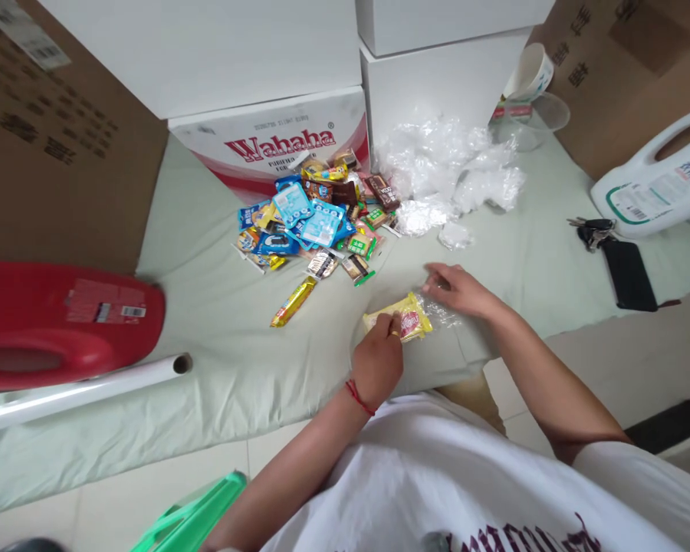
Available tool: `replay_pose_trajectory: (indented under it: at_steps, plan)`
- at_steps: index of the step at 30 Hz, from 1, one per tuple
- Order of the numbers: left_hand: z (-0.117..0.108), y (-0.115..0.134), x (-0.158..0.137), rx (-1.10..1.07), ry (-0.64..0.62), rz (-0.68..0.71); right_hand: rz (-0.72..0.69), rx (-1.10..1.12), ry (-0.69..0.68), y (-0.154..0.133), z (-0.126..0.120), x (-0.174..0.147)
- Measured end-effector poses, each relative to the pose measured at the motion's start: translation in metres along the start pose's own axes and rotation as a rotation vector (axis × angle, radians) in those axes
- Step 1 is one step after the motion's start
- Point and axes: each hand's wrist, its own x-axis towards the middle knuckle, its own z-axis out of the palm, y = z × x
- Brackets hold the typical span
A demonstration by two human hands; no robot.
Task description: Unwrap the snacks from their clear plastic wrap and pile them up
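Observation:
My left hand (378, 354), with a red string at its wrist, is closed on a yellow snack packet (409, 317) with a reddish label, low over the cloth. Just right of the packet, my right hand (458, 291) has its fingers curled at a clear plastic bag (440, 311), which touches the packet's right end. How far the plastic covers the packet is hard to see. Ahead lies a heap of small wrapped snacks (320, 222), with a yellow-wrapped bar (293, 301) apart at its near side. A pile of clear plastic bags (437, 165) sits to the right of the heap.
A Wahaba-style printed carton (218, 142) and white boxes stand behind. On the left are a red jug (86, 322) and a white roll (92, 391). At right are a white detergent jug (655, 176), keys (592, 232), a black phone (629, 274) and a paper cup (533, 73).

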Motion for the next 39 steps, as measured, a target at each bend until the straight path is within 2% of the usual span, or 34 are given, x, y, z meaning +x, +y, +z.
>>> replay_pose_trajectory:
  at_steps: [3, 5, 9, 13, 16, 18, 22, 26, 29, 31, 34, 35, 37, 39]
  plan:
    - [-0.001, -0.001, -0.001, -0.011, 0.028, 0.011, 0.053, 0.049, -0.243, 0.001, -0.004, 0.001]
    - [-0.001, -0.003, -0.002, -0.040, 0.054, 0.021, 0.074, 0.159, -0.241, 0.001, -0.007, -0.005]
    - [0.003, -0.006, -0.002, -0.097, 0.066, 0.037, 0.138, 0.216, 0.008, 0.000, -0.003, -0.025]
    - [0.005, -0.007, 0.001, -0.086, 0.056, 0.056, 0.259, 0.289, 0.128, -0.007, 0.022, -0.047]
    - [0.004, -0.005, 0.003, -0.030, 0.035, 0.072, 0.318, 0.432, 0.332, -0.022, 0.040, -0.058]
    - [0.003, -0.001, 0.003, -0.044, 0.021, 0.089, 0.298, 0.431, 0.410, -0.037, 0.050, -0.060]
    - [0.001, 0.005, 0.006, -0.171, -0.009, 0.076, 0.105, 0.191, 0.333, -0.069, 0.069, -0.052]
    - [-0.007, -0.002, 0.011, -0.272, -0.033, 0.064, -0.011, -0.064, 0.312, -0.082, 0.089, -0.047]
    - [-0.017, -0.018, 0.015, -0.490, -0.009, 0.135, -0.063, -0.119, 0.340, -0.080, 0.104, -0.053]
    - [-0.021, -0.026, 0.018, -0.759, -0.019, 0.112, -0.113, -0.157, 0.347, -0.077, 0.113, -0.060]
    - [-0.020, -0.031, 0.020, -1.249, -0.054, -0.100, -0.174, -0.235, 0.325, -0.075, 0.123, -0.072]
    - [-0.019, -0.030, 0.019, -1.384, -0.029, -0.181, -0.188, -0.265, 0.308, -0.075, 0.125, -0.075]
    - [-0.018, -0.028, 0.016, -1.520, 0.129, -0.294, -0.196, -0.330, 0.263, -0.076, 0.127, -0.081]
    - [-0.020, -0.025, 0.010, -1.431, 0.372, -0.293, -0.185, -0.391, 0.215, -0.076, 0.129, -0.084]
